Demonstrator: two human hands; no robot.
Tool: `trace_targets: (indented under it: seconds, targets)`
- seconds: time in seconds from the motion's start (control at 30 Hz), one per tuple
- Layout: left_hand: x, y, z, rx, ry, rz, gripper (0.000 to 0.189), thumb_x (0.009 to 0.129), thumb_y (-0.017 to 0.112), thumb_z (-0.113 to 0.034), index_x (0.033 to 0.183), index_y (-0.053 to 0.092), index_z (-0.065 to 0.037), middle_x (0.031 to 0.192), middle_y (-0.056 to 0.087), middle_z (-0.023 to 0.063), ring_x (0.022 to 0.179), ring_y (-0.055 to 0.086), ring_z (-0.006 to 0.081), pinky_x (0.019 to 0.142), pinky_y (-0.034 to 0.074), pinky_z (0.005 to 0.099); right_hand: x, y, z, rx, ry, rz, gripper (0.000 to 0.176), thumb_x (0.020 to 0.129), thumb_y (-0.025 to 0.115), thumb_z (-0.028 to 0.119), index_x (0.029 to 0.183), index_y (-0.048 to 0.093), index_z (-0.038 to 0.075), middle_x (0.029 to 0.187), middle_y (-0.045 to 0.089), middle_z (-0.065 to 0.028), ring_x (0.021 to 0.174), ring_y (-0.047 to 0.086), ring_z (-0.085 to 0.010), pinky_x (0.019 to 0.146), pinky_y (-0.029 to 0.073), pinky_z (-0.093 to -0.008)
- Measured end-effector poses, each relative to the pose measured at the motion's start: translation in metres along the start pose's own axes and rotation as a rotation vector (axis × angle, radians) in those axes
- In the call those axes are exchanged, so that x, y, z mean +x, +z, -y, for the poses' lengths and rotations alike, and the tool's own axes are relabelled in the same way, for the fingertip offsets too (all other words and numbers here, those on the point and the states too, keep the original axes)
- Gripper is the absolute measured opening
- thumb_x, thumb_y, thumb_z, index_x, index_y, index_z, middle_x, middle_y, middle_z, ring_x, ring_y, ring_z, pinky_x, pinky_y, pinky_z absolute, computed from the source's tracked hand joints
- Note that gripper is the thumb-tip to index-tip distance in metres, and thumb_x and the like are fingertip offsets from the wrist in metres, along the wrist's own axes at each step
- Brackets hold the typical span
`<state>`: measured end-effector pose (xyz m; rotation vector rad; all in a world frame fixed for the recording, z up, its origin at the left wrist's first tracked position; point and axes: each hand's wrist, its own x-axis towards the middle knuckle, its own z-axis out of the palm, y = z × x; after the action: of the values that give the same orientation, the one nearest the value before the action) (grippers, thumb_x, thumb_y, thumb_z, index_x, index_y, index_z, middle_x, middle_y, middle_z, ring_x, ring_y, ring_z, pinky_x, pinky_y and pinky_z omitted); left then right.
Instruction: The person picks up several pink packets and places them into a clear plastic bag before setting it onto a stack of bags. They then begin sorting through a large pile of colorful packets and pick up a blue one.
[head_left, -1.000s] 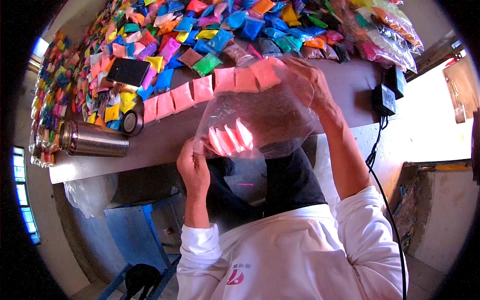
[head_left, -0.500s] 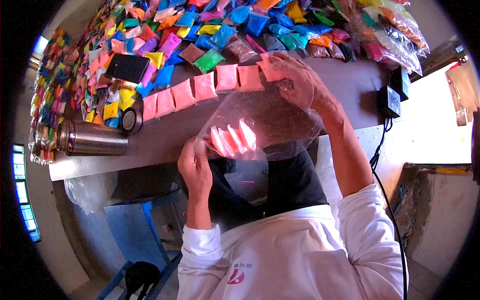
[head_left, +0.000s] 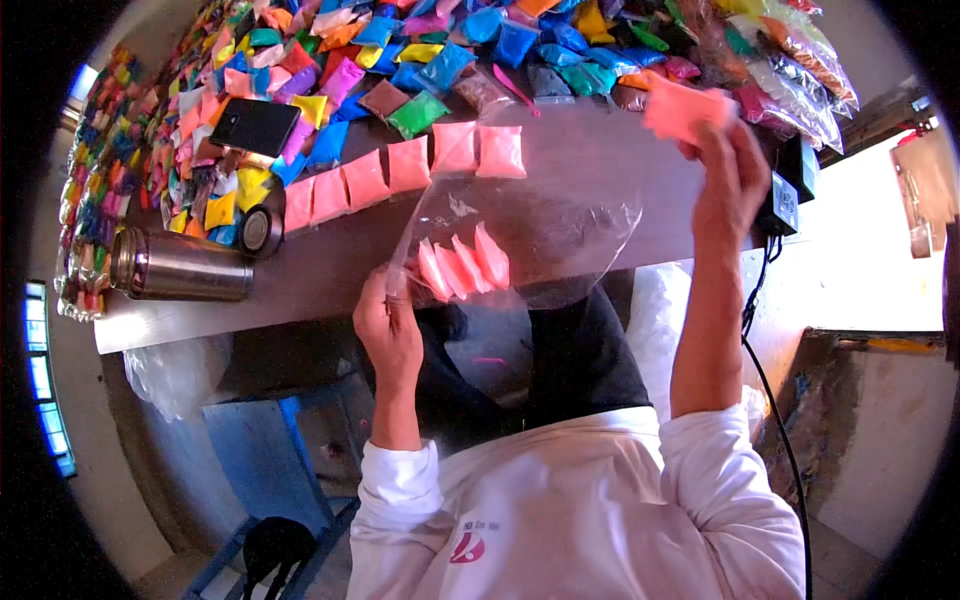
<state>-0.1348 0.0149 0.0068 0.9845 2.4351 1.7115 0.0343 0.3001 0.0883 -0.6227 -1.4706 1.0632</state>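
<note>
My left hand is closed on the edge of a clear plastic bag, held over the table's front edge. Several pink packets stand side by side inside that bag, near my left fingers. My right hand is raised to the right, apart from the bag, with its fingers closed on a single pink packet. A row of more pink packets lies on the table behind the bag, the rightmost one just behind its upper edge.
A large heap of coloured packets covers the table's back and left. A dark phone rests on it. A steel flask lies at left, its lid beside it. Black power adapters with a cable sit at the right edge.
My right hand has lifted the rightmost pink packet from the row and moved right with it, away from the bag. My left hand stays nearly in place on the bag.
</note>
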Motion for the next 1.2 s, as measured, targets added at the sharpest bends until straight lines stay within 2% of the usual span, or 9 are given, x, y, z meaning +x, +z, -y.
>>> trace_targets:
  seconds: [0.1, 0.23, 0.33, 0.47, 0.63, 0.8, 0.9, 1.1, 1.2]
  targets:
    - [0.001, 0.000, 0.001, -0.011, 0.014, 0.004, 0.035, 0.102, 0.048, -0.030, 0.096, 0.064, 0.001, 0.086, 0.065, 0.0067, 0.079, 0.059, 0.0144, 0.075, 0.048, 0.0300, -0.025, -0.009, 0.049, -0.038, 0.023, -0.056, 0.026, 0.085, 0.064, 0.018, 0.102, 0.065, -0.002, 0.083, 0.065, -0.0033, 0.072, 0.060, -0.0107, 0.064, 0.048, -0.0244]
    - [-0.001, -0.001, 0.005, -0.038, -0.005, 0.021, 0.029, 0.101, 0.051, -0.025, 0.099, 0.063, 0.001, 0.086, 0.066, 0.0085, 0.078, 0.062, 0.0161, 0.071, 0.048, 0.0293, -0.058, 0.007, 0.056, -0.326, 0.015, 0.446, 0.018, 0.083, 0.061, 0.009, 0.097, 0.064, -0.002, 0.079, 0.064, -0.0060, 0.070, 0.059, -0.0101, 0.061, 0.049, -0.0273]
    - [-0.003, 0.002, 0.015, -0.123, -0.018, 0.002, 0.027, 0.100, 0.051, -0.022, 0.099, 0.062, 0.002, 0.086, 0.066, 0.0097, 0.078, 0.062, 0.0174, 0.071, 0.048, 0.0296, -0.072, 0.045, 0.054, -0.484, -0.095, 0.529, 0.015, 0.079, 0.063, 0.009, 0.091, 0.063, 0.001, 0.071, 0.062, -0.0128, 0.062, 0.061, -0.0156, 0.055, 0.048, -0.0320]
    - [-0.001, 0.000, 0.013, -0.028, 0.065, -0.014, 0.022, 0.099, 0.052, -0.016, 0.100, 0.061, 0.004, 0.089, 0.065, 0.0141, 0.080, 0.063, 0.0209, 0.072, 0.049, 0.0310, -0.089, 0.062, 0.029, -0.625, -0.205, 0.703, 0.020, 0.077, 0.065, 0.016, 0.091, 0.060, 0.002, 0.077, 0.063, -0.0203, 0.072, 0.063, -0.0414, 0.063, 0.051, -0.0426]
    - [-0.002, 0.002, 0.007, -0.040, 0.066, -0.042, 0.021, 0.099, 0.051, -0.014, 0.100, 0.061, 0.004, 0.088, 0.065, 0.0136, 0.080, 0.063, 0.0207, 0.072, 0.049, 0.0314, -0.072, 0.048, 0.044, -0.576, 0.034, 1.034, 0.051, 0.072, 0.079, 0.028, 0.111, 0.061, 0.001, 0.086, 0.067, -0.0181, 0.074, 0.067, -0.0345, 0.067, 0.052, -0.0396]
    - [0.000, 0.001, 0.005, -0.004, 0.095, -0.024, 0.020, 0.099, 0.051, -0.014, 0.101, 0.061, 0.004, 0.088, 0.065, 0.0130, 0.081, 0.063, 0.0197, 0.072, 0.049, 0.0309, -0.076, 0.048, 0.025, -0.569, -0.067, 1.063, 0.041, 0.073, 0.082, 0.029, 0.095, 0.059, 0.002, 0.079, 0.065, -0.0160, 0.070, 0.065, -0.0328, 0.066, 0.051, -0.0384]
    - [0.001, 0.002, 0.000, -0.011, 0.087, -0.032, 0.020, 0.099, 0.052, -0.014, 0.101, 0.061, 0.003, 0.088, 0.065, 0.0128, 0.082, 0.064, 0.0194, 0.072, 0.049, 0.0304, -0.078, 0.050, 0.023, -0.595, -0.103, 1.060, 0.038, 0.073, 0.077, 0.029, 0.091, 0.055, 0.004, 0.081, 0.063, -0.0202, 0.080, 0.061, -0.0433, 0.067, 0.047, -0.0491]
    - [0.000, 0.004, 0.004, 0.008, 0.072, -0.030, 0.021, 0.099, 0.052, -0.016, 0.099, 0.062, 0.003, 0.088, 0.065, 0.0126, 0.082, 0.064, 0.0195, 0.072, 0.049, 0.0305, -0.074, 0.048, 0.032, -0.619, -0.115, 1.046, 0.039, 0.070, 0.082, 0.024, 0.092, 0.058, 0.002, 0.078, 0.063, -0.0177, 0.074, 0.063, -0.0371, 0.064, 0.049, -0.0415]
    - [-0.003, 0.001, 0.004, -0.049, -0.012, -0.006, 0.023, 0.099, 0.053, -0.018, 0.099, 0.062, 0.003, 0.089, 0.066, 0.0134, 0.082, 0.064, 0.0223, 0.073, 0.049, 0.0316, -0.060, 0.043, 0.053, -0.519, -0.069, 1.089, 0.042, 0.073, 0.079, 0.017, 0.108, 0.063, 0.000, 0.078, 0.065, -0.0140, 0.072, 0.066, -0.0272, 0.065, 0.053, -0.0345]
